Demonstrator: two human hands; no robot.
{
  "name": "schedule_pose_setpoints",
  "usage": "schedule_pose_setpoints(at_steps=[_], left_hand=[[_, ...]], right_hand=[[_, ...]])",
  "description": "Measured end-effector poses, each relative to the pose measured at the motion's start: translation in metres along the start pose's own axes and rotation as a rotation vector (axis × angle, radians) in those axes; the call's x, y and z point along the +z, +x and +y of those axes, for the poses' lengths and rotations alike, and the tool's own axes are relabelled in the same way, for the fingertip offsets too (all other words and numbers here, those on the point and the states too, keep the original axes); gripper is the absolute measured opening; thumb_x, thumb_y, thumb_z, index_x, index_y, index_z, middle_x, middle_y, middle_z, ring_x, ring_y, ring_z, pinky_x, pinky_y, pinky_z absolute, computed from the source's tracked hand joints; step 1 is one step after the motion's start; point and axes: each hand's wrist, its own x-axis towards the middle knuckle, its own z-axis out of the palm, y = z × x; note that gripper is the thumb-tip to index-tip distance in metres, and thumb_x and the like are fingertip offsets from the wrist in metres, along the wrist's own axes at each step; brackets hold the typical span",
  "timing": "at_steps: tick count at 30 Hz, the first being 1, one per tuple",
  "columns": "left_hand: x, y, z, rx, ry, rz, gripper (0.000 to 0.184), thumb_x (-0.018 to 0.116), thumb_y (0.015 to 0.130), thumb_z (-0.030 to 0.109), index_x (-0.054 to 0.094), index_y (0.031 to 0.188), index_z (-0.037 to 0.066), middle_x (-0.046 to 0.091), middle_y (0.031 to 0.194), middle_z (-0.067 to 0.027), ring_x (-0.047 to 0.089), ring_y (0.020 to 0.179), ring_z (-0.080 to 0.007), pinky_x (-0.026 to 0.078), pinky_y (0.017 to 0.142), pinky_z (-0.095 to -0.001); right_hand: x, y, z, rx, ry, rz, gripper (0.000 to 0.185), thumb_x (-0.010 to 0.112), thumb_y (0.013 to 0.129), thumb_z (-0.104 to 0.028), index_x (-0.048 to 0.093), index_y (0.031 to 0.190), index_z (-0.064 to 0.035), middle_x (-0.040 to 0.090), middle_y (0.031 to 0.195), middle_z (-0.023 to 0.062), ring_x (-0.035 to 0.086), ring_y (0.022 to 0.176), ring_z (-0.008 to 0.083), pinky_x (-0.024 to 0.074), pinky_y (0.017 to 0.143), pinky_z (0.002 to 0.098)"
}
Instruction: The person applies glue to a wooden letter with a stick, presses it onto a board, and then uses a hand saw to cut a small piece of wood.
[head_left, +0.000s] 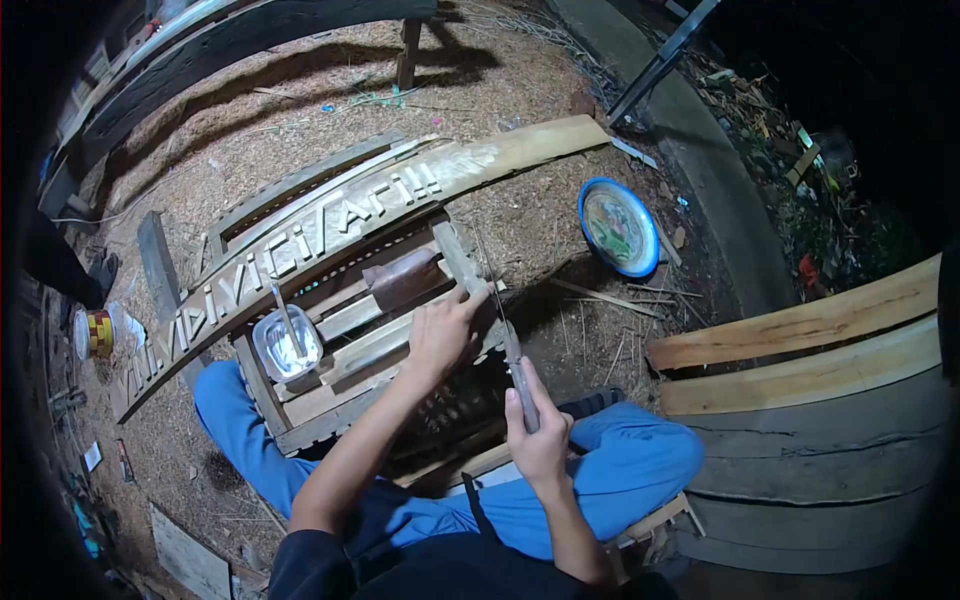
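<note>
My right hand [540,425] is wrapped round the handle of a knife-like tool [512,345], whose thin blade points up and away. My left hand [442,330] is closed at the blade's upper part, by the end of a wooden slat; what its fingers pinch is too small to make out. Beyond my hands lies a long curved board [350,215] with raised wooden letters. A clear square tub [287,343] with white stuff and a stick stands on the slatted wooden frame [262,385]. A brown wrapped block [402,281] rests on the slats.
A round blue-rimmed tray [618,228] lies at the right on shavings. Long planks [800,380] lie at the far right. A dark bench [250,50] stands at the back. A person's leg [65,260] and a yellow-banded tub [95,333] are at the left.
</note>
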Motion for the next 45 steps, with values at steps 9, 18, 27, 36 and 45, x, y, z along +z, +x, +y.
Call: schedule_pose_setpoints(at_steps=[9,18,27,36,45], left_hand=[[0.007,-0.002,-0.004,0.026,0.035,-0.017,0.073,0.078,0.075,0.016,0.059,0.144,0.03,0.067,0.117,-0.0134,0.074,0.081,-0.0348,0.058,0.065,-0.0465],[0.007,-0.001,-0.009,0.071,0.013,0.059,0.067,0.072,0.078,0.012,0.062,0.142,0.031,0.069,0.113,-0.0108,0.073,0.076,-0.0338,0.057,0.061,-0.0458],[0.006,0.0,-0.006,0.047,0.032,0.005,0.066,0.07,0.079,0.01,0.062,0.142,0.03,0.069,0.108,-0.0112,0.073,0.076,-0.0338,0.055,0.06,-0.0456],[-0.002,0.001,-0.005,0.012,0.022,-0.014,0.062,0.074,0.077,0.012,0.063,0.137,0.024,0.068,0.114,-0.0121,0.073,0.084,-0.0353,0.057,0.067,-0.0483],[-0.001,0.002,-0.001,0.006,0.004,0.044,0.044,0.073,0.078,0.013,0.065,0.121,0.019,0.066,0.101,-0.0122,0.069,0.08,-0.0397,0.053,0.064,-0.0512]], right_hand=[[0.004,0.01,0.007,-0.076,0.021,0.022,0.043,0.063,0.102,-0.014,0.059,0.142,-0.0011,0.07,0.12,0.0292,0.07,0.111,0.0397,0.0582,0.086,0.0409],[0.004,0.013,0.006,-0.039,0.03,0.017,0.044,0.064,0.102,-0.016,0.059,0.143,-0.0017,0.07,0.117,0.0297,0.07,0.11,0.0397,0.0584,0.083,0.041],[-0.001,0.009,-0.005,0.054,0.056,-0.017,0.041,0.063,0.102,-0.011,0.06,0.14,0.0041,0.072,0.121,0.0275,0.073,0.112,0.025,0.0553,0.092,0.0343],[-0.012,0.009,-0.013,0.066,0.022,-0.052,0.04,0.063,0.102,-0.012,0.061,0.139,0.0033,0.071,0.124,0.0272,0.07,0.118,0.0327,0.0556,0.094,0.0364],[-0.002,0.01,0.002,-0.011,0.035,-0.018,0.043,0.063,0.103,-0.019,0.059,0.143,-0.0052,0.069,0.117,0.029,0.067,0.107,0.0441,0.058,0.083,0.0434]])
